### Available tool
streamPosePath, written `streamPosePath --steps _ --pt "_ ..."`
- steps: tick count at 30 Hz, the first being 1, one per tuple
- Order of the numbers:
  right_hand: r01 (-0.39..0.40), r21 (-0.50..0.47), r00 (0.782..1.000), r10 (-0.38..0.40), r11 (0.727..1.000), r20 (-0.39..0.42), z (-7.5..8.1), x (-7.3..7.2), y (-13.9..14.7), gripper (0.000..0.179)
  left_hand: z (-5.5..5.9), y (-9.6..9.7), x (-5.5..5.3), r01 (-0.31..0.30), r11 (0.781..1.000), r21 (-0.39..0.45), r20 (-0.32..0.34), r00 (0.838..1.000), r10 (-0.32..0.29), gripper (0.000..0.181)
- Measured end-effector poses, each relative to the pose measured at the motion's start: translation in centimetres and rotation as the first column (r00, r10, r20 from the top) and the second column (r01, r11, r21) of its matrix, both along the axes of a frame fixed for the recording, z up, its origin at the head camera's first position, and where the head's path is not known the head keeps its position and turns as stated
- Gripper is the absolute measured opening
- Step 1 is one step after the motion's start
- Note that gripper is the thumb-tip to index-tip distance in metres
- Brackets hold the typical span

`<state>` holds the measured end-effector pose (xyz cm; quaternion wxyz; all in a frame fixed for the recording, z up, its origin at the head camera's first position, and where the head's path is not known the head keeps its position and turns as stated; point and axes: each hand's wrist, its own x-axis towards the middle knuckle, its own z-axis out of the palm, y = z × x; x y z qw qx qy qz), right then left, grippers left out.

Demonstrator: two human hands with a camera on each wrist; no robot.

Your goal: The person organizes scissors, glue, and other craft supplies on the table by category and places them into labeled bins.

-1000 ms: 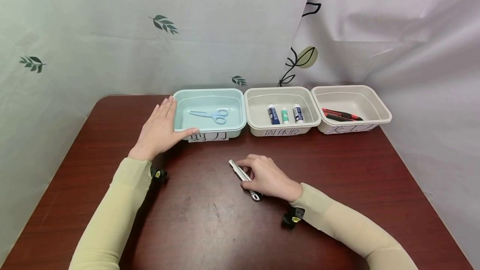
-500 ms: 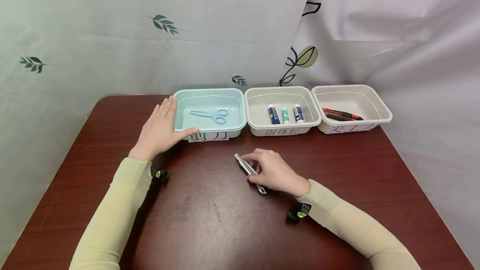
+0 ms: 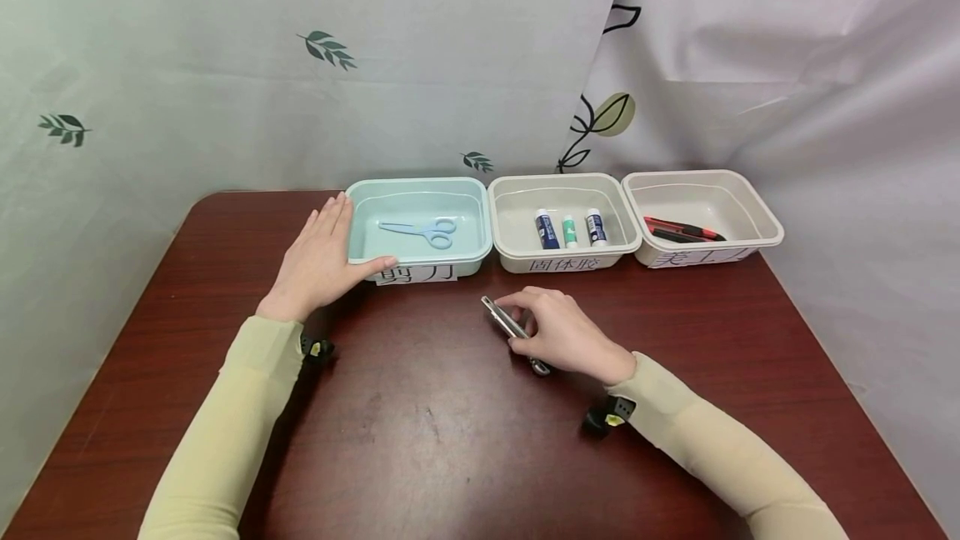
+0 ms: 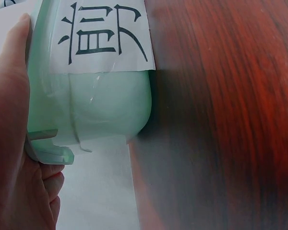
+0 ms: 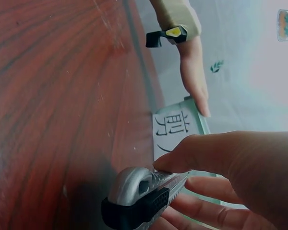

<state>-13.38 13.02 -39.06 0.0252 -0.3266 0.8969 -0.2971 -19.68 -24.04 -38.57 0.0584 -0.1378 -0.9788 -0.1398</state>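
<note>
In the head view my right hand [image 3: 566,333] pinches a silver and black utility knife [image 3: 506,320] between thumb and fingers, over the middle of the table. The right wrist view shows the knife's rounded silver end with a black part [image 5: 134,201] close up, the thumb along one side. My left hand [image 3: 311,261] lies with straight fingers along the left rim of the pale blue bin [image 3: 420,185], its thumb across the front corner. Inside that bin are light blue scissors [image 3: 429,231]. A paper label [image 4: 103,36] is on the bin's front.
A beige bin [image 3: 566,179] beside the blue one holds glue sticks [image 3: 570,232]. Another beige bin [image 3: 705,177] at the right contains red and black utility knives [image 3: 684,230]. All three stand along the back of the dark red table [image 3: 420,457], before a patterned curtain [image 3: 420,65].
My right hand has moved up and to the right with the utility knife in its grip. The left hand and the bins stay where they were.
</note>
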Motion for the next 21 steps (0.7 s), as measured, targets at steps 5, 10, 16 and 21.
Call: streamPosePath --steps 5,10,16,21 --pt "0.032 -0.010 0.999 -0.032 0.999 0.026 0.2 -0.2 0.6 0.047 0.0 0.0 0.0 0.002 1.000 -0.001 -0.001 1.000 -0.002 0.120" --pt "0.072 0.014 0.997 -0.073 0.997 0.031 0.3 -0.5 1.2 0.047 0.0 0.1 0.0 0.003 1.000 0.000 0.005 1.000 -0.003 0.120" --pt "0.106 -0.002 0.994 -0.106 0.994 0.034 0.5 -0.8 2.1 0.047 0.0 0.1 0.1 0.002 1.000 -0.003 0.009 1.000 -0.001 0.121" --pt "0.129 -0.018 0.991 -0.128 0.992 0.023 0.8 -1.1 2.7 0.046 -0.1 0.0 0.0 0.001 1.000 -0.005 0.000 1.000 -0.001 0.121"
